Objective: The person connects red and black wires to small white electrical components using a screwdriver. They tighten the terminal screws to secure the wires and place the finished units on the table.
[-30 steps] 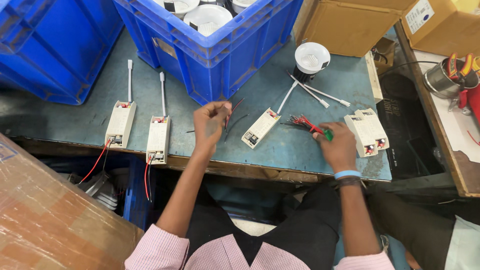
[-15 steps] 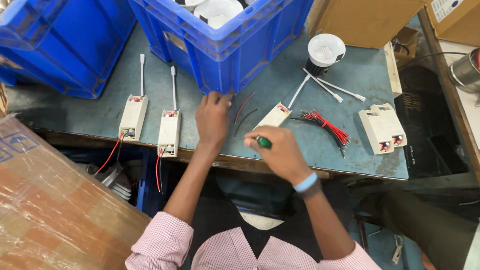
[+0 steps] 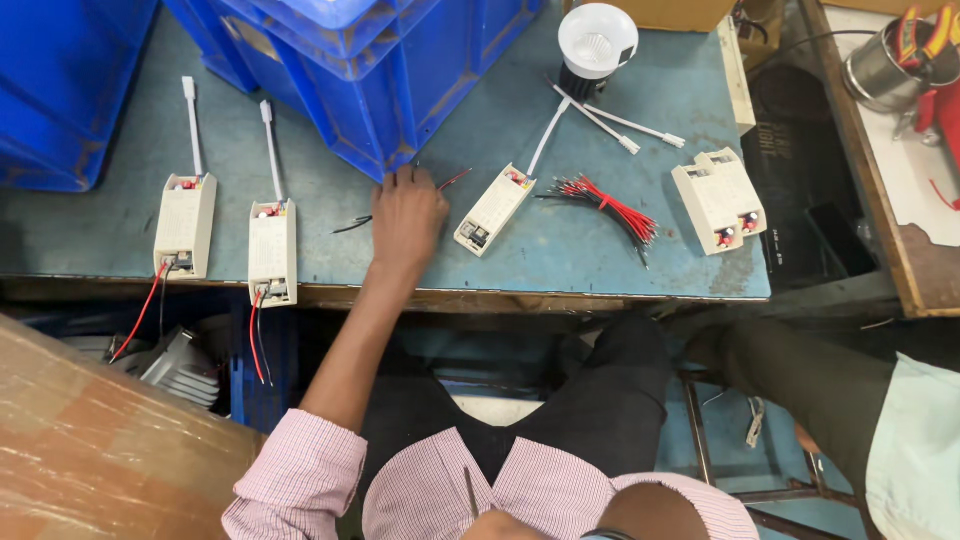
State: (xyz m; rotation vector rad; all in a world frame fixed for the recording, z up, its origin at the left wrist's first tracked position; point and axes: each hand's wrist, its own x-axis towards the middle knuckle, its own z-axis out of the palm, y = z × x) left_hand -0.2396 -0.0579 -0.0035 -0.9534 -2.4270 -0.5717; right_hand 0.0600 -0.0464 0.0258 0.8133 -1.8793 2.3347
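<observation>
- The left hand (image 3: 408,215) lies palm down mid-bench, fingers loosely curled over thin red and black wires (image 3: 452,180) beside the blue crate (image 3: 400,90).
- The right hand sits at the bottom edge, mostly cut off; its grip cannot be told.
- The wires run roughly along the bench; their middle is hidden under the hand.

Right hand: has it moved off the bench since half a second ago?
Yes. It has pulled back from beside the middle white driver box on the bench towards the body; now only part of the right hand shows at the bottom edge.
</observation>
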